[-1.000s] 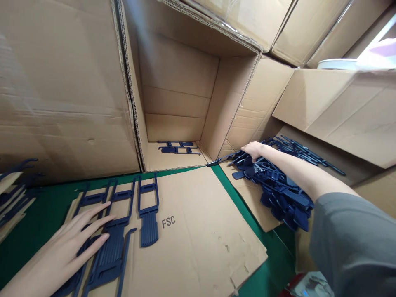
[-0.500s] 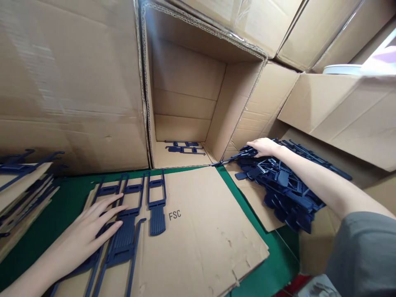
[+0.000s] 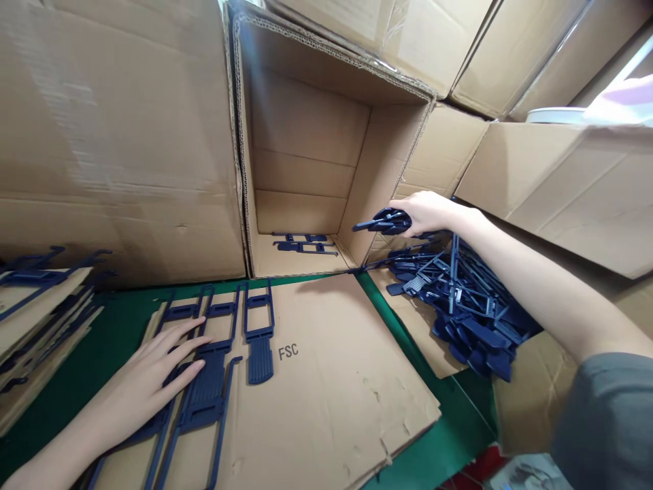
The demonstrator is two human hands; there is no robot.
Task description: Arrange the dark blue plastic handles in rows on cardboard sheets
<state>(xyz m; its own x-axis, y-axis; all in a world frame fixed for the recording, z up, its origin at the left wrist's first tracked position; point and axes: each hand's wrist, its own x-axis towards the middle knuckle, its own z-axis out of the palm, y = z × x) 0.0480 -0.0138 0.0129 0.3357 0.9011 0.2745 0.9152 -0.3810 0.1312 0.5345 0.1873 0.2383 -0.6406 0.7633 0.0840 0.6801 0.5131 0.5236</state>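
Note:
My right hand [image 3: 426, 209] is closed around a small bunch of dark blue plastic frame parts [image 3: 388, 221], raised above a heap of the same parts [image 3: 469, 289]. My left hand [image 3: 158, 371] lies with fingers spread over similar parts on the flat cardboard sheet [image 3: 326, 401]. Under its fingertips is a part with a ribbed pad [image 3: 208, 378] and long open rails. Just right of it rests a single part [image 3: 260, 340] with a ribbed end, beside the printed letters FSC. Which parts my left palm covers is hidden.
Ahead stands a cardboard box [image 3: 311, 129] lying on its side, its opening facing me, with a few blue parts [image 3: 306, 245] inside. Cardboard sheets layered with parts [image 3: 45, 327] are stacked at left. Closed boxes [image 3: 117, 136] wall the back. Green tabletop [image 3: 433, 446] shows at the edges.
My right hand has lifted up and slightly left off the heap, bringing a bunch of blue parts with it. My left hand has stayed in place on the sheet.

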